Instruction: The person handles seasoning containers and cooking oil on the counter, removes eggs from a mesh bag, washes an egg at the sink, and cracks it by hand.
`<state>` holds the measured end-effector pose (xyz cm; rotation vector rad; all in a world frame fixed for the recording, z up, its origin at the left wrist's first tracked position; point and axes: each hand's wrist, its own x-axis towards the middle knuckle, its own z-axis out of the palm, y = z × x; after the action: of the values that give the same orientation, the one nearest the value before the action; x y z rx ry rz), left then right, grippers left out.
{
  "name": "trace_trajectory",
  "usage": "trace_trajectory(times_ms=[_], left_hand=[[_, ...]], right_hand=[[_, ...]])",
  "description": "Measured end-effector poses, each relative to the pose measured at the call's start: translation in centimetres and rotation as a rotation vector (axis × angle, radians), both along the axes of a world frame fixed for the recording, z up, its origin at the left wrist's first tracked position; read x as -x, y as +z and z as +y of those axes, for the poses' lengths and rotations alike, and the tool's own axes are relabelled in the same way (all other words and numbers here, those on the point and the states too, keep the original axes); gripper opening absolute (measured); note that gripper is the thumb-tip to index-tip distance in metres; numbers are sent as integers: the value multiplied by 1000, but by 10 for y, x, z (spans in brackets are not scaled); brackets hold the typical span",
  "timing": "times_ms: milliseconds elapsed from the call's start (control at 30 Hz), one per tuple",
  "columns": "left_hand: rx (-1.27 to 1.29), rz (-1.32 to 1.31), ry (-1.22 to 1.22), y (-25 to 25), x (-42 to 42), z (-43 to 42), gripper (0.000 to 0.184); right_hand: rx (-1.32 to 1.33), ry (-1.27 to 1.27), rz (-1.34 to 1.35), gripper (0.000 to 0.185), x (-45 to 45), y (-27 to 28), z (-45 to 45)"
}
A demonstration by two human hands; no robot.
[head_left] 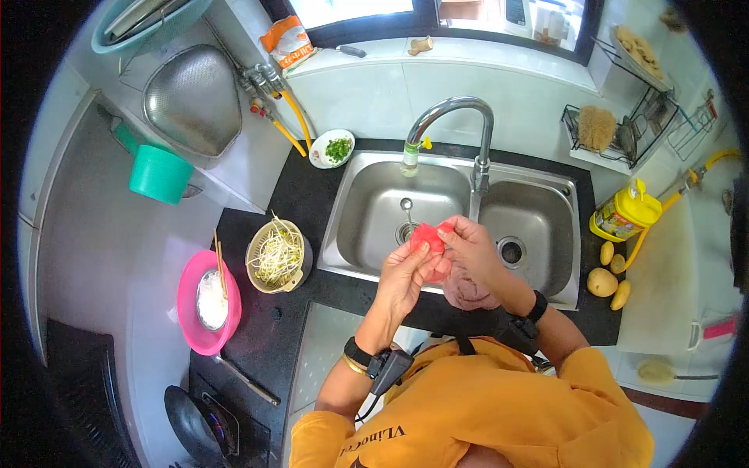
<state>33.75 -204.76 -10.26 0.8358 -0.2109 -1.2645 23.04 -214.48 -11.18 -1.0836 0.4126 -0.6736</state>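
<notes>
Over the front edge of the left sink basin (367, 226), a thin red plastic bag (428, 236) is pinched between both hands. My left hand (403, 273) has its fingers closed on the bag's lower left part. From the right, my right hand (473, 248) grips its upper right part. A crumpled brownish-pink cloth (466, 292) lies on the sink's front rim, just below my right hand. Behind the bag, a small round metal piece (406, 203) sits in the left basin.
A colander of bean sprouts (275, 256), a pink bowl (185, 300) with chopsticks and a small bowl of chopped greens (337, 150) stand left. The faucet (481, 168) arches over the sink. Potatoes (601, 282) and a yellow container (626, 212) are right; a wok (187, 425) is lower left.
</notes>
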Motion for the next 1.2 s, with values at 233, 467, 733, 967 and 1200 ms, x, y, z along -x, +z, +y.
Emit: trace_trajectory(times_ms=[233, 467, 733, 967, 1200], left_hand=[[21, 100, -42, 17, -4, -2, 21], [-38, 197, 27, -6, -5, -7, 18], [111, 481, 118, -10, -14, -9, 17], [205, 537, 138, -8, -19, -14, 21], [68, 325, 195, -10, -22, -18, 16]], right_hand=[[107, -8, 176, 10, 5, 15, 0], [77, -29, 72, 13, 6, 9, -2], [-329, 74, -201, 14, 8, -14, -5], [-172, -8, -118, 17, 2, -38, -7], [-254, 227, -115, 16, 4, -8, 0]])
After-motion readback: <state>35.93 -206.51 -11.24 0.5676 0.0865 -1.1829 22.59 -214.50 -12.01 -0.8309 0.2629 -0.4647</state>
